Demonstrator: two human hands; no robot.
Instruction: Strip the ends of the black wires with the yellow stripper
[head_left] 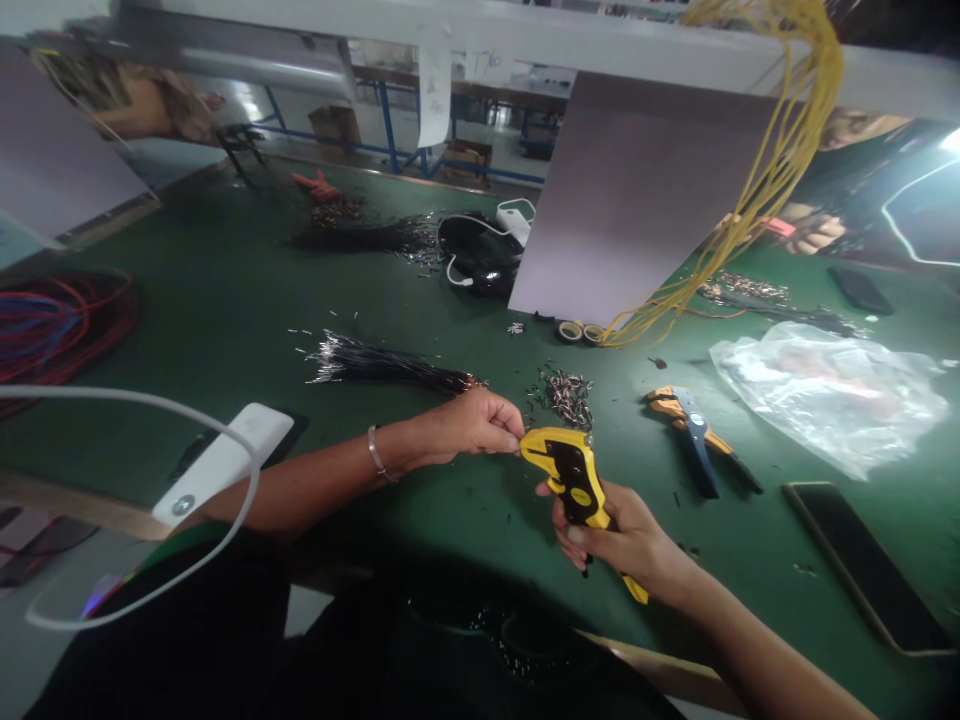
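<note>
My right hand (615, 535) is wrapped round the handles of a yellow and black hand tool (576, 480). The tool's yellow jaw points left and meets the fingertips of my left hand (491, 422). Those fingers are pinched together; what they hold, if anything, is too small to make out. Just beyond my left hand lies a bundle of black wires (390, 365) with pale ends at the left and coppery ends by my knuckles. A pile of small metal pieces (568, 397) sits on the green table (450, 530) behind the tool.
Blue-orange pliers (694, 435), a plastic bag (832, 390) and a dark phone (870, 565) lie right. Yellow wires (787, 150) hang down near tape rolls (581, 332). Left are a white power strip (225, 460) and red-blue wire coils (60, 325). Another person's hand (814, 230) shows behind.
</note>
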